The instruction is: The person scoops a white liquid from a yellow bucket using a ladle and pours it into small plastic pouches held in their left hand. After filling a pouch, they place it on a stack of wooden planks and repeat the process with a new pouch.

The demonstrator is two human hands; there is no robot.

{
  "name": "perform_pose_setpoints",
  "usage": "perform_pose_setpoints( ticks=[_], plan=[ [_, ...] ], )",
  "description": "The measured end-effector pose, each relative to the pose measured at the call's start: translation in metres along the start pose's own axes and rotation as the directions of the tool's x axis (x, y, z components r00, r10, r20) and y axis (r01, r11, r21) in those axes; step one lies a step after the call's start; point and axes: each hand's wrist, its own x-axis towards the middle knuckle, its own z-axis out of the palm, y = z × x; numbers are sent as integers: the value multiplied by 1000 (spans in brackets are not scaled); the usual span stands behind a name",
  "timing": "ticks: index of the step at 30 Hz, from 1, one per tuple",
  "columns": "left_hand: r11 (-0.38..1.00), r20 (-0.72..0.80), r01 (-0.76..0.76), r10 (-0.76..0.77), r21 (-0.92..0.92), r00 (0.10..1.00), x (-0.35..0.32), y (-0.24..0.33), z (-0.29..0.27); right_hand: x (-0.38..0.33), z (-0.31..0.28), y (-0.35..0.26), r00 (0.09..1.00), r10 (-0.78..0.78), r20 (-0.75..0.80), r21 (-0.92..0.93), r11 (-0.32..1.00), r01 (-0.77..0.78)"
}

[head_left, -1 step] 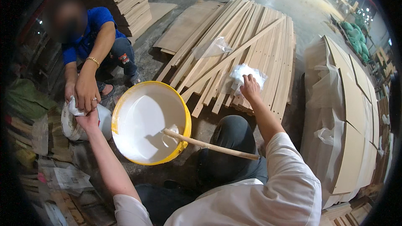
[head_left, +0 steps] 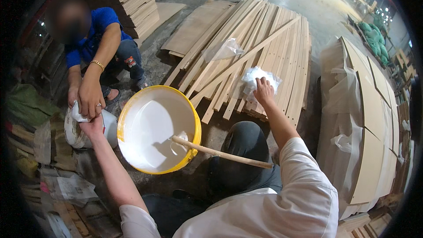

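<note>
A wooden stick (head_left: 222,153) leans in the yellow plastic bucket of white liquid (head_left: 158,128) between the arms. The left hand (head_left: 91,128) grips a small white container (head_left: 83,130) alongside a co-worker's hands (head_left: 88,99). Farther right, the right hand (head_left: 263,91) presses a crumpled white cloth (head_left: 260,79) onto pale wooden slats (head_left: 264,44) running away from the person.

Yellow bucket (head_left: 194,125) of white liquid, pale tan wooden slats (head_left: 264,44), blue shirt (head_left: 99,26).
</note>
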Motion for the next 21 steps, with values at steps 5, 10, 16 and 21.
perform_pose_setpoints(
  ticks=[5,10,16,21],
  plan=[
    [976,-207,-179,201,122,957,14,-19,11,15,10,27,996,-88,16,-122,988,89],
    [977,-153,-209,202,-29,967,6,-8,16,16,0,19,999,-40,2,34,999,40],
    [992,-289,-37,2,-117,957,-24,-54,33,22,-28,37,993,80,84,23,996,-83],
    [994,-258,107,-102,6,961,-85,-62,40,39,-42,37,956,291,26,433,859,-274]
  ],
)
